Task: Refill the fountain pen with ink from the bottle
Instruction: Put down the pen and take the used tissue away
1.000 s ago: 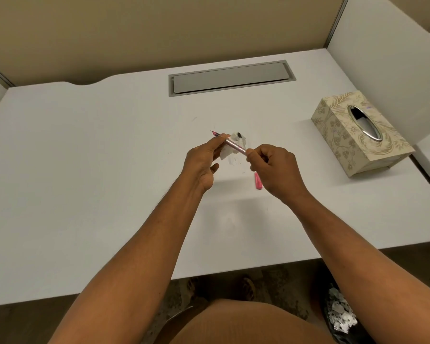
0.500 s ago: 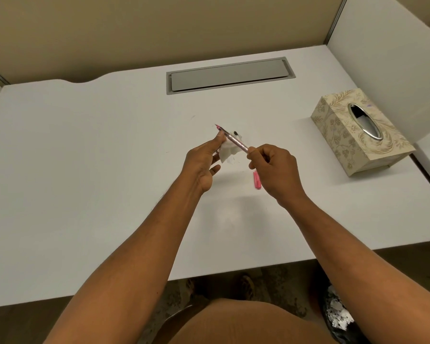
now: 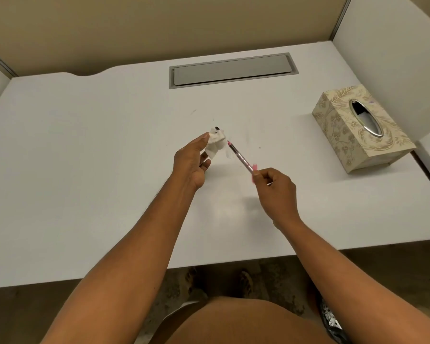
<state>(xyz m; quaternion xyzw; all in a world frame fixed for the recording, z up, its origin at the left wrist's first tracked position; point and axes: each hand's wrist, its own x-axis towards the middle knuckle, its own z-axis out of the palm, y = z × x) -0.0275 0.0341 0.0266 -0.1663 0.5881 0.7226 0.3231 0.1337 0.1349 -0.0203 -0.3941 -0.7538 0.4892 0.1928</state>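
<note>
- Fingers of the right hand point(image 3: 276, 192) pinch the near end of the pen point(image 3: 241, 158), so its slim pink body angles up and away to the far left, tip held clear of the desk point(image 3: 85, 170).
- Thumb and fingers of the left hand point(image 3: 191, 161) pinch a crumpled tissue point(image 3: 216, 142) just left of the pen's tip; a dark blot shows on its far edge, so it looks kept close to wipe off ink.
- Pen and tissue sit near each other but apart, not touching.
- A small pink piece peeks out by the right fingers, perhaps the cap; I cannot tell.
- No ink bottle is in sight, so my guess is that filling is over and cleaning up is in hand.
- Over at the right stands a patterned tissue box point(image 3: 358, 135), within easy reach for another sheet.
</note>
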